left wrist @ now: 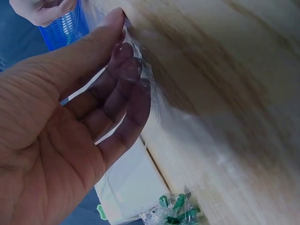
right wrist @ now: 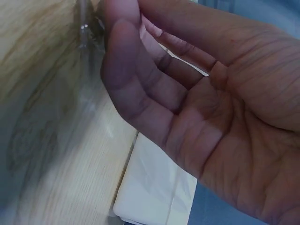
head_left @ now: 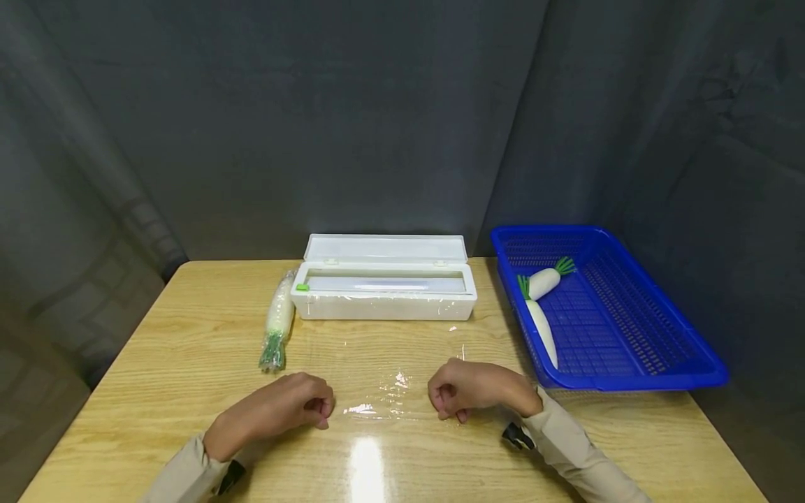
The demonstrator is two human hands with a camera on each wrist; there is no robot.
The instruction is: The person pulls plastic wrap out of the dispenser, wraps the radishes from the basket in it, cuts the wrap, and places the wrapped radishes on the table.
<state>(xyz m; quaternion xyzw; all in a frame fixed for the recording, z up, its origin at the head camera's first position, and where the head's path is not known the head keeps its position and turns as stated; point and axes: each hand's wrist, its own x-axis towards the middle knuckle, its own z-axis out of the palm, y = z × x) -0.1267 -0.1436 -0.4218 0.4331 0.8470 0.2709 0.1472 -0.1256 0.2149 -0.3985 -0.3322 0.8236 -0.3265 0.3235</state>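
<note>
A sheet of clear plastic wrap (head_left: 396,384) stretches from the white wrap dispenser (head_left: 383,307) toward the front of the table. Its left front corner is pinched between thumb and fingers of my left hand (head_left: 283,405). On the opposite side my right hand (head_left: 478,388) pinches the other corner, fingers curled. In the left wrist view the film (left wrist: 154,93) runs along the fingertips, close over the wood. The dispenser's lid (head_left: 385,248) stands raised at the back, showing the white roll (head_left: 383,283) inside. A small green slider (head_left: 302,287) sits at its left end.
Left of the dispenser lies a white radish (head_left: 280,314) with green leaves, wrapped in film. A blue plastic basket (head_left: 629,382) stands at the right, holding two unwrapped radishes, one (head_left: 544,283) behind the other (head_left: 542,332). Dark curtains (head_left: 377,126) hang behind the wooden table (head_left: 189,335).
</note>
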